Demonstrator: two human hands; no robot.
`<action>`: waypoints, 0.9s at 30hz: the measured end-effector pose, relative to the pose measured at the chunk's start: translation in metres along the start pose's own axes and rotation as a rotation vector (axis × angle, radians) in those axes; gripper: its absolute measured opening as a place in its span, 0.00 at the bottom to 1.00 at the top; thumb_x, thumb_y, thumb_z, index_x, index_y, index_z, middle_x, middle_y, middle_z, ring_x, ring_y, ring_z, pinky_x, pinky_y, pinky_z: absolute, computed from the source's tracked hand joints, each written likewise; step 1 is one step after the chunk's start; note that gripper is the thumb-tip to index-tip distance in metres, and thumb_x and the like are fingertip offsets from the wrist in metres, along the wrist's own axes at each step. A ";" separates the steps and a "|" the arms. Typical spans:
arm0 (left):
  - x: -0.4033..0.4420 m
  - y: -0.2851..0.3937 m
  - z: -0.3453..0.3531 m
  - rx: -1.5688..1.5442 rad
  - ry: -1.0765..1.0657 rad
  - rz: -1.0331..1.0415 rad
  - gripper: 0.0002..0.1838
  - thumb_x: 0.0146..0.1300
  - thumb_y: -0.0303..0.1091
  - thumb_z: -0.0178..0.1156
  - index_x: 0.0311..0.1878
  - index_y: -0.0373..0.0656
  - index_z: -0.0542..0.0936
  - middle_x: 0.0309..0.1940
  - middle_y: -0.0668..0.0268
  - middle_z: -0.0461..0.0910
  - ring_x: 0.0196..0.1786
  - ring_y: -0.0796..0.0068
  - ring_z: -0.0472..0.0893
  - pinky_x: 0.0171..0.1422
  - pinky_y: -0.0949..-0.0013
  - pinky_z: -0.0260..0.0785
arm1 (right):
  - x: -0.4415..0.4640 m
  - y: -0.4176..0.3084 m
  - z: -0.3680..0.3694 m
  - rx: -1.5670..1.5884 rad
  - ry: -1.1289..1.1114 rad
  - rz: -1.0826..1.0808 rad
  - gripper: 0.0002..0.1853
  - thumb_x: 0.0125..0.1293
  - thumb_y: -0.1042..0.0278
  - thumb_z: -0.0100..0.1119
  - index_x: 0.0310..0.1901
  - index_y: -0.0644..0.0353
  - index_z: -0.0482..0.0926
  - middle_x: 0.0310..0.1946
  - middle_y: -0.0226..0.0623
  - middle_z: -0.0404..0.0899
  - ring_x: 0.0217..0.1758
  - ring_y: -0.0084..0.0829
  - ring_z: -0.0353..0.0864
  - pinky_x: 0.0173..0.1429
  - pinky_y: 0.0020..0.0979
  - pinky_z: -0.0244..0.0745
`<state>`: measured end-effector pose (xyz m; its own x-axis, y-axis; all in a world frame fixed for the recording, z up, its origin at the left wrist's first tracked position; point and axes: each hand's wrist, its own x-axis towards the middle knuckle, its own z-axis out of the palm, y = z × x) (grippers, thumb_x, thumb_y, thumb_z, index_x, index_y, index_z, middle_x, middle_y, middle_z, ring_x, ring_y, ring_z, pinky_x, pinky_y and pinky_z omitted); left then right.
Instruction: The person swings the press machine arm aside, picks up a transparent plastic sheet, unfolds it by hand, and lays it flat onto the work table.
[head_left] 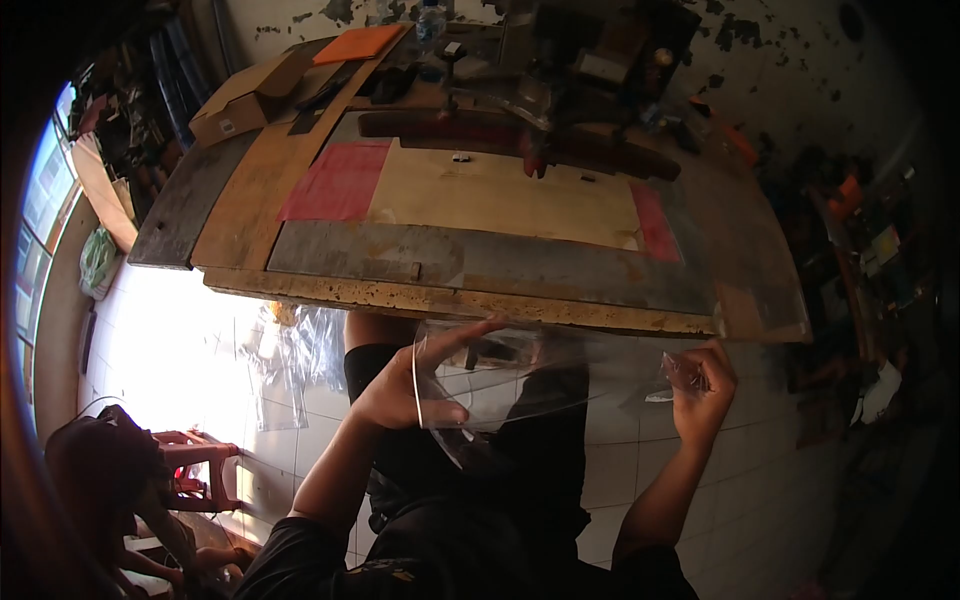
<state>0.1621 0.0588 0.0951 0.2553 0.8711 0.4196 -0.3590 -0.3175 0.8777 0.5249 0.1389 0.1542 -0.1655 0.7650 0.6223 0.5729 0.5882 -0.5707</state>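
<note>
A clear plastic sheet or bag (520, 395) stretches between my two hands, just below the front edge of the worktable (500, 305). My left hand (400, 390) has hold of its left end, with the thumb and fingers apart and partly behind the see-through plastic. I cannot tell whether those fingers are inside a bag or only behind a sheet. At the other end, my right hand (703, 390) is closed on a bunched part of the plastic.
A long dark-red bar (520, 140) lies across the table behind a beige panel (500, 195) with red ends. A cardboard box (250, 100), orange folder (358, 44) and bottle (431, 22) are farther back. Another person (110, 480) crouches by a red stool (205, 465) at lower left.
</note>
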 end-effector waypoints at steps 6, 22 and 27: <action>0.001 0.013 0.016 0.422 0.282 -0.161 0.27 0.71 0.27 0.64 0.72 0.36 0.73 0.51 0.58 0.90 0.61 0.66 0.84 0.73 0.60 0.68 | 0.004 -0.004 0.005 0.104 -0.062 -0.017 0.10 0.56 0.77 0.78 0.32 0.63 0.82 0.31 0.30 0.76 0.29 0.21 0.73 0.32 0.25 0.65; 0.010 0.016 -0.022 -0.058 -0.280 -0.443 0.38 0.68 0.22 0.67 0.78 0.35 0.62 0.35 0.62 0.88 0.36 0.74 0.88 0.39 0.75 0.78 | 0.009 0.033 -0.001 -0.537 0.665 -0.507 0.11 0.63 0.85 0.72 0.44 0.62 0.83 0.39 0.38 0.78 0.37 0.26 0.80 0.35 0.26 0.81; 0.015 0.014 -0.025 -0.432 -0.477 -0.588 0.44 0.70 0.22 0.64 0.81 0.32 0.48 0.32 0.61 0.87 0.32 0.70 0.88 0.34 0.73 0.78 | 0.023 0.025 -0.008 -0.628 0.735 -0.534 0.11 0.62 0.85 0.73 0.44 0.62 0.84 0.38 0.38 0.77 0.36 0.25 0.78 0.33 0.26 0.78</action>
<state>0.1384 0.0766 0.1084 0.8200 0.5689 0.0634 -0.3359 0.3885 0.8580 0.5419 0.1689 0.1583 -0.1150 -0.0126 0.9933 0.9100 0.3996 0.1105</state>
